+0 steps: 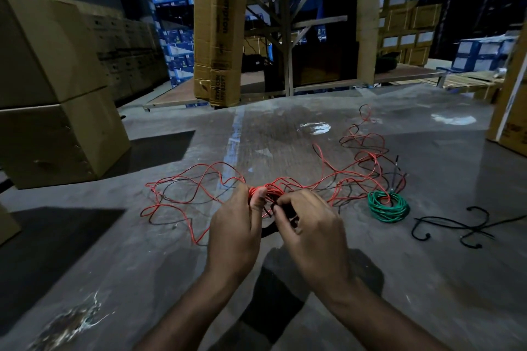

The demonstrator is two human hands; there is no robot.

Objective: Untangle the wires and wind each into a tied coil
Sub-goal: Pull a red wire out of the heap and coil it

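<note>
**Both hands on the knot**

Your left hand (234,232) grips a bunch of red wire (258,190); your right hand (309,232) pinches black wire (266,208) beside it. Loose loops trail over the floor (114,251) either side. The green coil (388,206) lies apart, rightward.

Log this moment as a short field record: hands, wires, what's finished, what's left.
left hand: left hand pinches a bunch of thin red insulated wire
right hand: right hand grips a thin black wire at the same knot
red wire: loose loops spread over the grey concrete floor on both sides of the hands
done: round green wire coil lies wound on the floor, to the right
left to do: red and black wires tangled together
also present: black cord pieces, far right
</note>
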